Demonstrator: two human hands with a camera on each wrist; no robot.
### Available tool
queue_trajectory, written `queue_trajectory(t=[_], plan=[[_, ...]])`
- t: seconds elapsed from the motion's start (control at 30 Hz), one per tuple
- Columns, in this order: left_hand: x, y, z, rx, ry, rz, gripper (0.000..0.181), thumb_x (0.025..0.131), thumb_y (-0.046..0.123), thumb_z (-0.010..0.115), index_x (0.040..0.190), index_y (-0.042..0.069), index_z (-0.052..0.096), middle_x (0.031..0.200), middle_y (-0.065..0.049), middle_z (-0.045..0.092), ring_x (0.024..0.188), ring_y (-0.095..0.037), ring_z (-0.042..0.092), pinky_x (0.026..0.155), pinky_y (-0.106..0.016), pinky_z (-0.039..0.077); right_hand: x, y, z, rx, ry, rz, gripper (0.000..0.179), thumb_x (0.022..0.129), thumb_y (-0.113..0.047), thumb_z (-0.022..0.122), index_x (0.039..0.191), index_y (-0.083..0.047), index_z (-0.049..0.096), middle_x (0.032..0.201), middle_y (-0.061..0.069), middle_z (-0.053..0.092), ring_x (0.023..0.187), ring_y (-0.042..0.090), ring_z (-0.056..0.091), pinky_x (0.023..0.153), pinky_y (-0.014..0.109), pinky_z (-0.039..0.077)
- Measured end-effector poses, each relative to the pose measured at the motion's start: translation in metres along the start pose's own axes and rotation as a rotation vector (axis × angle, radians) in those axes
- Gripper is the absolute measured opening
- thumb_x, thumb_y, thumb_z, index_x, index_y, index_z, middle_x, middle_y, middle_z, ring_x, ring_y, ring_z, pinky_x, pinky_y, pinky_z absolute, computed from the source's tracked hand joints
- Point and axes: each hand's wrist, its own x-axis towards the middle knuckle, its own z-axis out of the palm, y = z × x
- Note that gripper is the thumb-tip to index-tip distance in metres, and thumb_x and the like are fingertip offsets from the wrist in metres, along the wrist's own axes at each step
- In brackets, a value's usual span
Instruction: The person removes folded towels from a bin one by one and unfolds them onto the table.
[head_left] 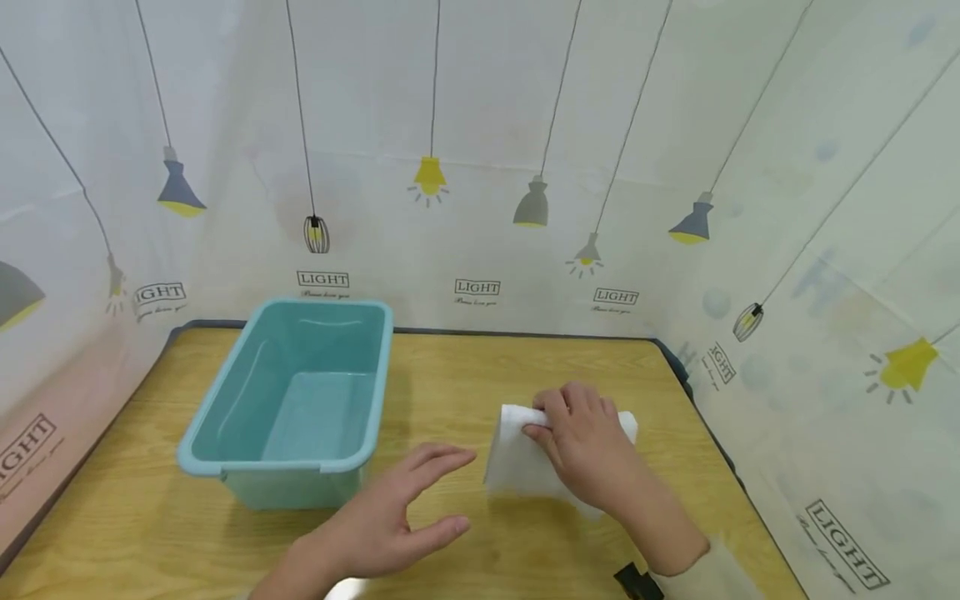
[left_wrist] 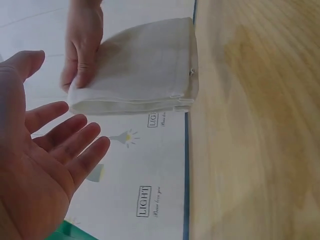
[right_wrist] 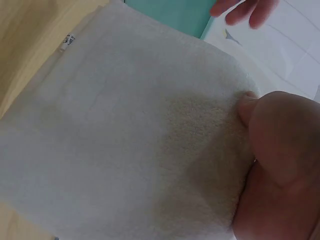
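A folded white towel (head_left: pixel 517 454) hangs from my right hand (head_left: pixel 588 442), which grips its folded top edge with the thumb on the near side. In the left wrist view the towel (left_wrist: pixel 145 62) shows several stacked layers along its open side. A small printed label (right_wrist: pixel 68 41) sticks out at one edge in the right wrist view. My left hand (head_left: pixel 390 517) is held to the left of the towel, fingers extended and thumb spread, with nothing in it. The left palm (left_wrist: pixel 40 170) faces the towel across a small gap.
A teal plastic tub (head_left: pixel 300 467) stands on the left of the wooden table (head_left: pixel 465 367), with nothing seen inside it. A white curtain (head_left: pixel 480 100) printed with lamps surrounds the table's back and sides. A black strap (head_left: pixel 637 581) shows by the right wrist.
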Motion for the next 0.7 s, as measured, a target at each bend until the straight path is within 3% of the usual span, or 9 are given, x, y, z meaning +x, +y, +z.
queue_trajectory(t=[0.3,0.43,0.57,0.7], plan=[[-0.013,-0.010,0.011,0.010,0.045,-0.012,0.052,0.110,0.038,0.070,0.159,0.030,0.057,0.148,0.012,0.061,0.131,-0.013,0.066,0.104,-0.042,0.061,-0.008,-0.018,0.009,0.050,-0.054,-0.039,0.022,0.111,-0.034,0.064,0.122,-0.016,0.058,0.105,-0.002,0.048,0.099,0.020,0.045,0.091,0.043,0.039],[-0.016,-0.014,0.012,-0.004,0.039,-0.036,0.051,0.110,0.039,0.069,0.158,0.025,0.059,0.148,0.013,0.061,0.130,-0.012,0.066,0.102,-0.040,0.062,0.005,-0.015,0.022,0.084,-0.102,-0.044,0.022,0.113,-0.034,0.061,0.125,-0.015,0.057,0.107,0.000,0.050,0.100,0.021,0.046,0.093,0.047,0.041],[-0.017,-0.019,0.014,-0.046,0.022,-0.075,0.049,0.110,0.038,0.069,0.158,0.031,0.058,0.148,0.016,0.060,0.130,-0.010,0.065,0.102,-0.039,0.062,0.024,-0.003,0.046,0.089,-0.109,-0.039,0.025,0.114,-0.036,0.058,0.127,-0.014,0.058,0.107,0.002,0.052,0.099,0.022,0.048,0.092,0.046,0.041],[-0.018,-0.025,0.017,-0.045,0.028,-0.058,0.049,0.111,0.037,0.067,0.158,0.035,0.056,0.147,0.014,0.061,0.127,-0.009,0.065,0.100,-0.039,0.062,0.044,0.007,0.072,0.105,-0.130,-0.011,0.027,0.115,-0.036,0.056,0.130,-0.013,0.057,0.110,0.005,0.054,0.103,0.026,0.051,0.092,0.047,0.041]])
